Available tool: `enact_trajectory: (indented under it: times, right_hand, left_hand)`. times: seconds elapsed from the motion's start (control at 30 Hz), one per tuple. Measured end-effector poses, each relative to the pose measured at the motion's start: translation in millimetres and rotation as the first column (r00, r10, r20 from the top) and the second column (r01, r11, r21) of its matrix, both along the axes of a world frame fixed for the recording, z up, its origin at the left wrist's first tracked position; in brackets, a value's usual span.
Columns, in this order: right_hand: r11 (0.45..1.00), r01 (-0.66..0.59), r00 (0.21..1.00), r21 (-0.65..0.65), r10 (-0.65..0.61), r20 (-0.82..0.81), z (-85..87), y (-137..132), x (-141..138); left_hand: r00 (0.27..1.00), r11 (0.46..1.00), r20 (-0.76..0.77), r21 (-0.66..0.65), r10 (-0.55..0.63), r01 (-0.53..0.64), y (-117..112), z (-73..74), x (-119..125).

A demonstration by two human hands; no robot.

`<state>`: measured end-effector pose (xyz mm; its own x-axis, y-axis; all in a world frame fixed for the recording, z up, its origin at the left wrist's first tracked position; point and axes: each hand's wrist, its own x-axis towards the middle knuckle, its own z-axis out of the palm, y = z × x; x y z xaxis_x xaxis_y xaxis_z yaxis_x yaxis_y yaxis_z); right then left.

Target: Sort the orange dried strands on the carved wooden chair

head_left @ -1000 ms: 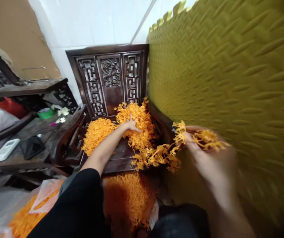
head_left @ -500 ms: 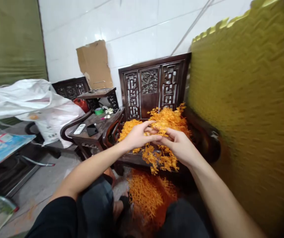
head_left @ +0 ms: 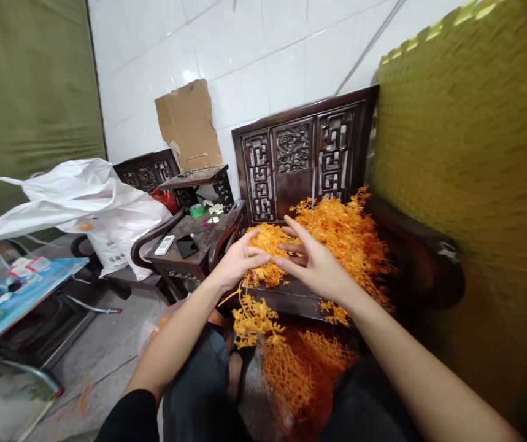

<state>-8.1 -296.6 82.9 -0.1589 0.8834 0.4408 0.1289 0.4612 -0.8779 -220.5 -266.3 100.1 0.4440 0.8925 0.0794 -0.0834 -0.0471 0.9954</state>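
My left hand (head_left: pixel 238 264) is held out in front of the chair with its fingers pinched on an orange plastic flower sprig (head_left: pixel 254 318), which dangles below the hand. Close beside it, my right hand (head_left: pixel 313 270) has its fingers spread and stretched out, touching the top of the same sprig near my left fingertips. Behind both hands a large heap of orange sprigs (head_left: pixel 348 236) lies on the seat of a dark carved wooden chair (head_left: pixel 300 153). More orange sprigs (head_left: pixel 297 368) lie on the floor between my knees.
A yellow-green foam mat (head_left: pixel 475 153) stands on the right. Left of the chair, a dark side table (head_left: pixel 199 236) carries a white remote (head_left: pixel 164 245) and a black phone (head_left: pixel 186 246). White sacks (head_left: pixel 83 196), a cardboard piece (head_left: pixel 189 123) and a blue-topped table (head_left: pixel 19 288) are further left.
My left hand left the heap on the seat and met my right hand in front of the chair. My right hand's fingers have spread open, and the sprig now hangs lower.
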Motion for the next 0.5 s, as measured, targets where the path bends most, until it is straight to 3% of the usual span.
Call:
enact_trajectory:
  times: [0.1, 0.17, 0.23, 0.33, 0.4, 0.5]
  right_hand:
    - [0.978, -0.115, 0.992, -0.173, 0.106, -0.064, -14.1, 21.5, -2.0]
    - [0.98, -0.043, 0.999, -0.196, 0.044, -0.003, -21.9, 34.4, -1.6]
    - [0.993, 0.071, 0.989, -0.089, -0.059, 0.134, -27.9, 43.3, -1.5]
    - [0.99, 0.097, 0.955, 0.1, -0.121, 0.272, -35.1, 50.0, -3.8]
    - [0.99, 0.073, 0.956, 0.123, -0.104, 0.274, -39.2, 53.5, -6.3]
    - [0.997, 0.022, 0.972, 0.076, -0.04, 0.231, -42.4, 59.9, -10.6]
  left_hand:
    - [0.999, 0.997, 0.024, -0.065, -0.044, 0.045, 19.9, -18.5, -1.4]
    - [0.999, 0.998, 0.042, -0.054, 0.023, -0.021, 36.1, -35.4, -0.5]
    - [0.994, 0.994, 0.043, 0.008, 0.104, -0.104, 49.9, -53.1, -0.2]
    - [0.984, 0.948, -0.082, 0.29, 0.158, -0.128, 60.4, -73.6, -3.1]
    - [0.964, 0.869, -0.2, 0.491, 0.176, -0.056, 62.1, -80.4, -7.0]
    - [0.933, 0.788, -0.3, 0.615, 0.201, 0.028, 64.3, -82.0, -13.6]
